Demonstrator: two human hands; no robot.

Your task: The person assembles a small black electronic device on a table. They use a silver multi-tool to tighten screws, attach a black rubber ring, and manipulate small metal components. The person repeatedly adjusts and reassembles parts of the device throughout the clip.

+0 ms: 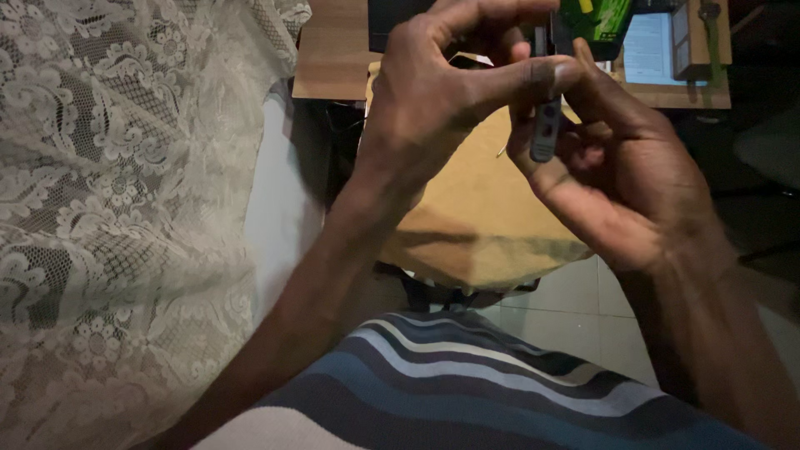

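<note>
Both of my hands are raised over a tan wooden stool seat. My right hand holds a small grey key-fob-like remote with dark buttons, upright between its fingers. My left hand reaches across from the left and pinches the top of the same remote with thumb and forefinger. The upper end of the remote is hidden by my fingers.
A white lace curtain fills the left side. A wooden desk lies behind, bearing a green object and a white sheet of paper. My striped shirt is at the bottom. Pale floor tiles show at lower right.
</note>
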